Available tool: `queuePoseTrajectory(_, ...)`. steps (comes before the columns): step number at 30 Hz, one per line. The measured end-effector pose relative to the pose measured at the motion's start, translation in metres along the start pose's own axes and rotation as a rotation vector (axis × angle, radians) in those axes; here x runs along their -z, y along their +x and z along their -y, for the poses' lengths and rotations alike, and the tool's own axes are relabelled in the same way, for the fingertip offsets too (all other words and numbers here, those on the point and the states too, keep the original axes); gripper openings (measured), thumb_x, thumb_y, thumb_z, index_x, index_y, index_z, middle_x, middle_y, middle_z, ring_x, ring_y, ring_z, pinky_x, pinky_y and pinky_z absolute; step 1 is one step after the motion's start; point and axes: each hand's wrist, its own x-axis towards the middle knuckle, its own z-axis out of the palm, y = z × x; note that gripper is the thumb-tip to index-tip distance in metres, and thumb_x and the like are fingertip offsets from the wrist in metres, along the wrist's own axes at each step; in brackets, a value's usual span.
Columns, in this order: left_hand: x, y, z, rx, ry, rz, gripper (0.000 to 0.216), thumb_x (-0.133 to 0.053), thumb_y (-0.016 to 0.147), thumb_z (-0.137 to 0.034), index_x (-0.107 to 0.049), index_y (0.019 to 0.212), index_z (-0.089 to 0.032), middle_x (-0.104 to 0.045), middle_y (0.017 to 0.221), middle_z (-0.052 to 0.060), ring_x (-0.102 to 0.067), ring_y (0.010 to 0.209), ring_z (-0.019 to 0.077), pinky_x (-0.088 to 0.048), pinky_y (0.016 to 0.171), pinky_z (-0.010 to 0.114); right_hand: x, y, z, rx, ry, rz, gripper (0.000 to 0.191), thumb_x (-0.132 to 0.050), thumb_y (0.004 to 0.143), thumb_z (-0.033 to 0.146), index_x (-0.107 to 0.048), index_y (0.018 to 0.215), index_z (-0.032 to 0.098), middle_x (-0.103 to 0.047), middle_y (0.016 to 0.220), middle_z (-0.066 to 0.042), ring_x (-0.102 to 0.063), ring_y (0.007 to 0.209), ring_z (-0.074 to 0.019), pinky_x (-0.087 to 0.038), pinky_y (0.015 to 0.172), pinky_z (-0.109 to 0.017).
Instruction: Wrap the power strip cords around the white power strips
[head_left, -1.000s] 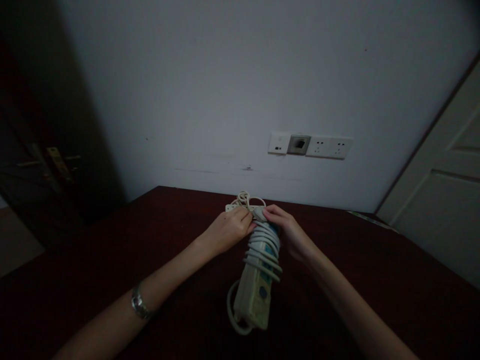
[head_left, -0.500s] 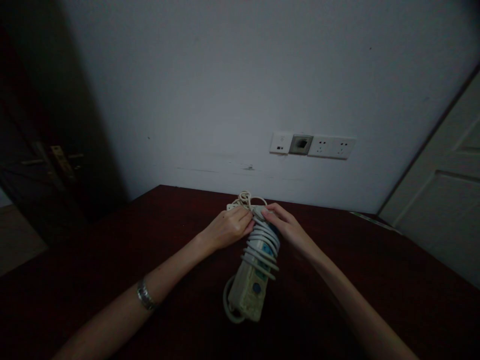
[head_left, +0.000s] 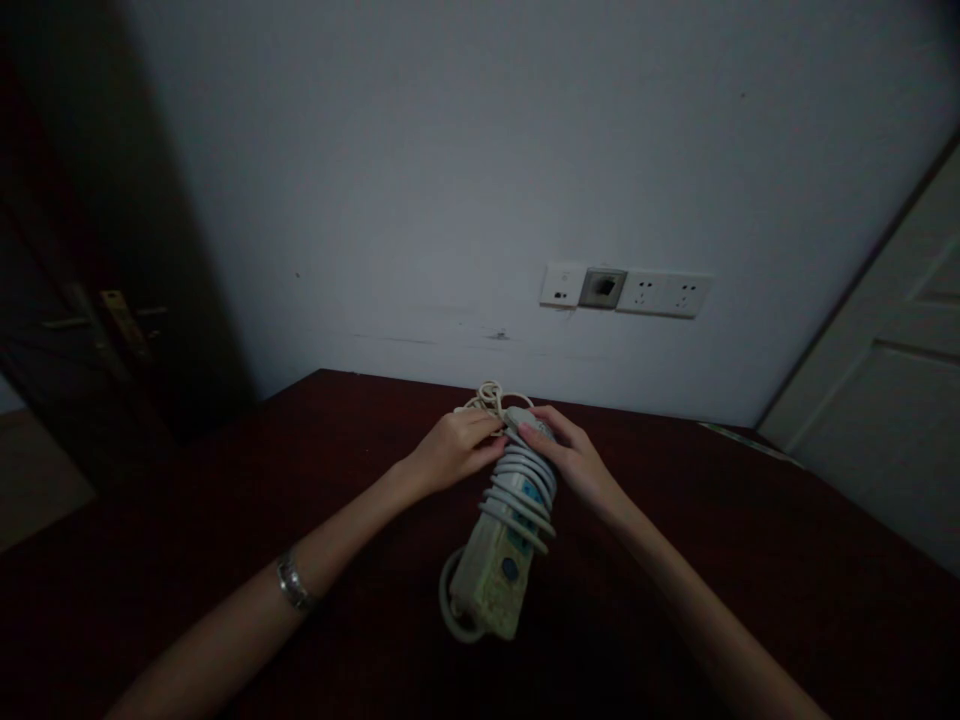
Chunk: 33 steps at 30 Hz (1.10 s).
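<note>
A grimy white power strip points away from me, with a dark round button near its close end and blue-green outlet faces. Its grey cord is wound around the far half in several turns, and one loop hangs out at the near left. My left hand pinches the cord at the strip's far left side, its fingertips partly hidden. From the right, my right hand grips the far end, thumb on top over a pale piece that may be the plug. A thinner cream cord lies tangled just beyond my left fingers.
The dark red tabletop reaches back to a pale wall. A row of wall sockets sits above the table at the right. A white panelled door stands at the right, and a dark door with a brass handle at the left.
The power strip's near end has shifted slightly left. My left fingers have straightened a little at the cord, and the right thumb has slid slightly left over the far end.
</note>
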Motion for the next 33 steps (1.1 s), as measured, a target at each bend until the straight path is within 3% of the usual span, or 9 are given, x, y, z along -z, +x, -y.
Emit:
queuePoseTrajectory(5, -0.002, 0.006, -0.006, 0.283, -0.297, -0.065, 0.019, -0.062, 0.077, -0.021, -0.068, 0.092, -0.012, -0.07, 0.087, 0.008, -0.063, 0.076, 0.0152, -0.048, 0.07, 0.026, 0.003, 0.002, -0.001, -0.016, 0.048, 0.011, 0.035, -0.065, 0.07, 0.046, -0.061, 0.092, 0.019, -0.062, 0.091, -0.002, -0.054, 0.085, -0.0179, -0.039, 0.077, -0.028)
queuePoseTrajectory(11, 0.0, 0.01, -0.003, 0.498, -0.619, 0.042, 0.013, -0.066, 0.073, -0.024, -0.069, 0.076, -0.011, -0.069, 0.077, 0.005, -0.061, 0.073, 0.0154, -0.047, 0.069, 0.027, 0.002, 0.001, 0.003, -0.019, 0.102, 0.03, 0.033, -0.06, 0.074, 0.046, -0.061, 0.092, 0.019, -0.062, 0.095, -0.003, -0.054, 0.091, -0.0187, -0.038, 0.084, -0.029)
queuePoseTrajectory(15, 0.001, 0.008, 0.003, 0.438, -0.713, 0.089, 0.011, -0.064, 0.074, -0.021, -0.068, 0.077, -0.011, -0.067, 0.078, 0.005, -0.06, 0.071, 0.0139, -0.047, 0.067, 0.027, 0.001, 0.0, 0.003, -0.072, 0.2, 0.032, 0.032, -0.063, 0.072, 0.045, -0.061, 0.091, 0.019, -0.062, 0.092, -0.002, -0.056, 0.084, -0.0171, -0.042, 0.078, -0.028)
queuePoseTrajectory(19, -0.001, 0.006, 0.002, 0.33, -0.539, 0.009, 0.01, -0.059, 0.078, -0.018, -0.067, 0.08, -0.012, -0.067, 0.08, 0.006, -0.059, 0.076, 0.0141, -0.046, 0.072, 0.027, -0.001, -0.003, 0.003, -0.248, 0.426, 0.029, 0.033, -0.062, 0.072, 0.045, -0.058, 0.094, 0.021, -0.06, 0.083, -0.001, -0.053, 0.066, -0.0133, -0.042, 0.056, -0.024)
queuePoseTrajectory(21, -0.004, 0.005, 0.0, 0.299, -0.449, -0.028, 0.01, -0.058, 0.079, -0.018, -0.066, 0.081, -0.012, -0.066, 0.08, 0.006, -0.059, 0.075, 0.0141, -0.046, 0.071, 0.026, -0.002, -0.005, 0.004, -0.302, 0.522, 0.058, 0.032, -0.062, 0.072, 0.043, -0.058, 0.094, 0.02, -0.059, 0.082, -0.002, -0.052, 0.064, -0.013, -0.043, 0.053, -0.025)
queuePoseTrajectory(27, -0.01, 0.001, -0.001, 0.209, -0.34, -0.15, 0.011, -0.057, 0.081, -0.019, -0.065, 0.084, -0.012, -0.065, 0.083, 0.007, -0.06, 0.079, 0.0159, -0.047, 0.074, 0.029, -0.001, -0.006, 0.005, -0.28, 0.57, 0.082, 0.028, -0.061, 0.075, 0.038, -0.061, 0.097, 0.02, -0.062, 0.091, -0.005, -0.053, 0.067, -0.0134, -0.044, 0.053, -0.023)
queuePoseTrajectory(33, -0.015, -0.002, 0.003, 0.207, -0.357, -0.268, 0.013, -0.057, 0.082, -0.019, -0.067, 0.089, -0.014, -0.068, 0.093, 0.009, -0.062, 0.088, 0.017, -0.048, 0.081, 0.032, 0.0, -0.004, 0.003, -0.275, 0.481, 0.098, 0.038, -0.06, 0.075, 0.041, -0.059, 0.109, 0.024, -0.057, 0.113, -0.006, -0.054, 0.089, -0.0202, -0.05, 0.056, -0.029)
